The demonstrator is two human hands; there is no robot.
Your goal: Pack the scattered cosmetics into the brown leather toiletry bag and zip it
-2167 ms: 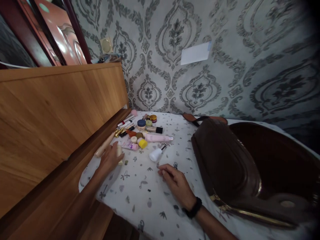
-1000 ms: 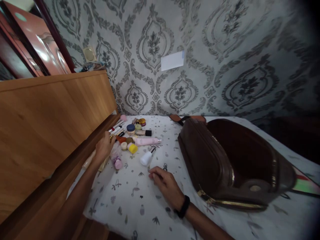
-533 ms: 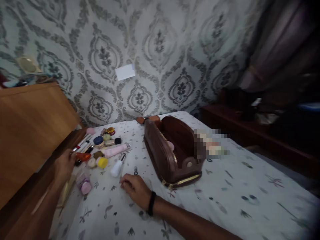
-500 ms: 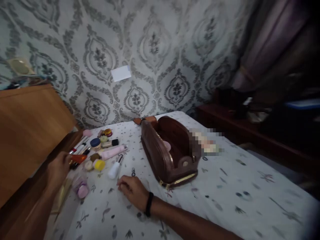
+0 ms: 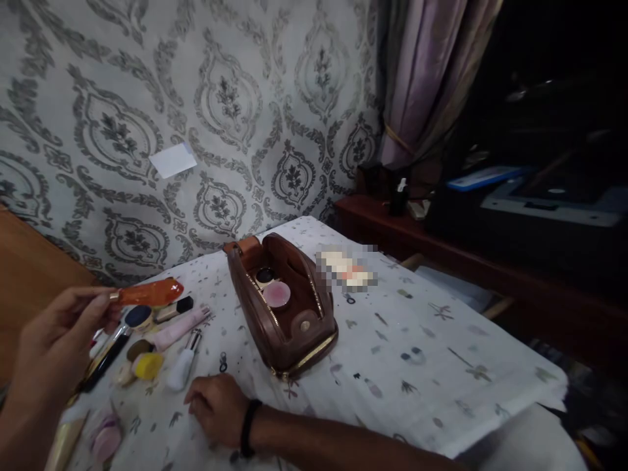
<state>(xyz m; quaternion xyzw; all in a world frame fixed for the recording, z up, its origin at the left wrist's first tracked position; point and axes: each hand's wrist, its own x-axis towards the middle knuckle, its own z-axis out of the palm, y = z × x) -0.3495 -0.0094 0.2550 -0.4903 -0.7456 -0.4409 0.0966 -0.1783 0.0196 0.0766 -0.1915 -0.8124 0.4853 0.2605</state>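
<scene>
Between the fingertips of my left hand [image 5: 73,333] is an orange translucent bottle [image 5: 152,293], raised above the cosmetics at the left. My right hand [image 5: 218,405], with a black wristband, rests on the patterned cloth with curled fingers; whether anything is inside them is hidden. A brown bag [image 5: 289,333] stands unzipped and open in the middle, with a pink round item [image 5: 277,294] and a dark round one [image 5: 265,275] inside. Near my hands lie a pink tube [image 5: 181,327], a white bottle [image 5: 182,367], a yellow-capped item [image 5: 148,366] and a blue-lidded jar [image 5: 139,317].
The patterned cloth [image 5: 392,379] covers the surface. A blurred-out flat item [image 5: 347,268] lies right of the bag. Behind it, a dark red ledge [image 5: 373,219] carries a small black bottle [image 5: 400,198]. A wooden panel [image 5: 39,261] stands at the left.
My left hand has lifted the orange bottle up from among the cosmetics. The view has turned right, and more of the bag's inside shows. My right hand stays on the cloth.
</scene>
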